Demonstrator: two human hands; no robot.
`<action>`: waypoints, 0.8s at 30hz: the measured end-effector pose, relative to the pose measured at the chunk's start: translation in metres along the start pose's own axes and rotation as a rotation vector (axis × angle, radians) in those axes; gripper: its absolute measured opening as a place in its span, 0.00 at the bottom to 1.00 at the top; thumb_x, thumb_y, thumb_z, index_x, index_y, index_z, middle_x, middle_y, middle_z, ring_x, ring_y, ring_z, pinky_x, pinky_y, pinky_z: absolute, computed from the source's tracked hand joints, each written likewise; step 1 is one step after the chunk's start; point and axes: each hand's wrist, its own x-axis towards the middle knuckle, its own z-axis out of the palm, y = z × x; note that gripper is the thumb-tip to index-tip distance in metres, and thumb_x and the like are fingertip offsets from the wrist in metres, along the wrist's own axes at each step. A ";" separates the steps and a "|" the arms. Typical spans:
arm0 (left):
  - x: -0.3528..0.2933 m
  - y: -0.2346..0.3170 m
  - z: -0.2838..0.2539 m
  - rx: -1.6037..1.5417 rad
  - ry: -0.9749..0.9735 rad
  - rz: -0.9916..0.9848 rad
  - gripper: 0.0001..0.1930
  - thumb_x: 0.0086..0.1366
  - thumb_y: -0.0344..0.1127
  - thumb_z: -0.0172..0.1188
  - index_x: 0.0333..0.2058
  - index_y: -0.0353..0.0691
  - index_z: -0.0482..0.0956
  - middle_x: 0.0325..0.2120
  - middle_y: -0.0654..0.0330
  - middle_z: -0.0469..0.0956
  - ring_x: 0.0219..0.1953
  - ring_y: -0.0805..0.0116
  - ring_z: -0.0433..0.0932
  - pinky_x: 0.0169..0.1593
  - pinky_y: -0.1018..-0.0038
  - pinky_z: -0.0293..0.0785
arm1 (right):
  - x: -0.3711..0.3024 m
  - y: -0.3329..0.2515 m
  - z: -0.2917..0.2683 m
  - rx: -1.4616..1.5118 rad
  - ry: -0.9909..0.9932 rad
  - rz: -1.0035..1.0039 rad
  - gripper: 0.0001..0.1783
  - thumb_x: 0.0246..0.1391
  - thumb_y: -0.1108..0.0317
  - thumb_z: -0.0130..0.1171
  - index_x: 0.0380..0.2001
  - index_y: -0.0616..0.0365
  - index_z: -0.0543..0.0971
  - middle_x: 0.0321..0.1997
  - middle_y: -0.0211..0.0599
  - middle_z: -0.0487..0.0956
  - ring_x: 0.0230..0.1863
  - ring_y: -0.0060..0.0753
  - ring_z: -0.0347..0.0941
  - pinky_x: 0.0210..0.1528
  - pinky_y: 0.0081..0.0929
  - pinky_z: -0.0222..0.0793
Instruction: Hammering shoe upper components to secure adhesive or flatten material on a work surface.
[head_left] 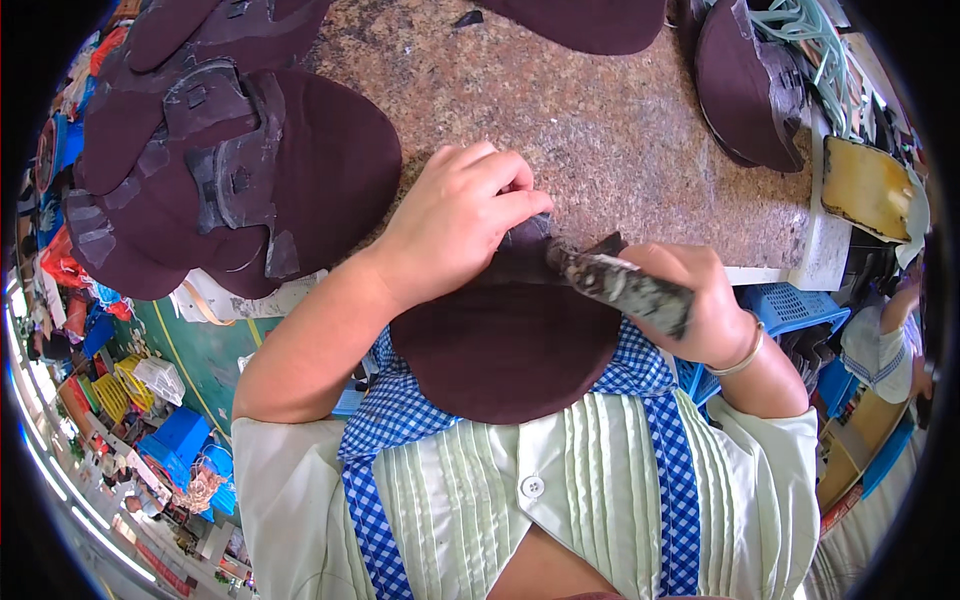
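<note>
A dark maroon fabric piece with a rounded lower edge lies at the near table edge and hangs over my apron. My left hand is closed at its upper edge, thumb and forefinger pinching a black patch there. My right hand is closed around a thick, stained tool with pale and dark smears. The tool's tip meets the fabric piece beside the black patch, just right of my left fingers. Its exact kind is unclear.
Maroon pieces with black patches are piled on the table at left. Others lie at the far edge and right, near pale green cords. A yellowish block and blue basket are at right. Another person is beyond.
</note>
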 end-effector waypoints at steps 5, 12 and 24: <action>0.005 -0.003 -0.007 0.005 -0.030 0.092 0.11 0.53 0.27 0.62 0.37 0.42 0.84 0.34 0.61 0.78 0.39 0.59 0.77 0.42 0.65 0.74 | -0.004 0.002 0.009 -0.190 0.115 0.062 0.18 0.38 0.74 0.69 0.36 0.59 0.77 0.26 0.42 0.77 0.26 0.49 0.77 0.27 0.38 0.72; 0.005 -0.009 -0.013 0.209 -0.039 0.326 0.10 0.54 0.30 0.65 0.37 0.40 0.84 0.36 0.64 0.81 0.39 0.63 0.80 0.38 0.67 0.77 | -0.010 0.002 0.019 -0.214 0.110 0.154 0.11 0.47 0.74 0.72 0.35 0.59 0.84 0.31 0.39 0.81 0.28 0.41 0.79 0.30 0.30 0.73; 0.000 -0.018 -0.004 0.117 0.054 0.292 0.13 0.51 0.27 0.70 0.37 0.39 0.84 0.35 0.63 0.80 0.37 0.62 0.80 0.36 0.68 0.76 | 0.009 -0.006 0.026 -0.300 0.193 0.074 0.15 0.43 0.71 0.68 0.36 0.58 0.77 0.26 0.40 0.78 0.25 0.47 0.77 0.27 0.37 0.73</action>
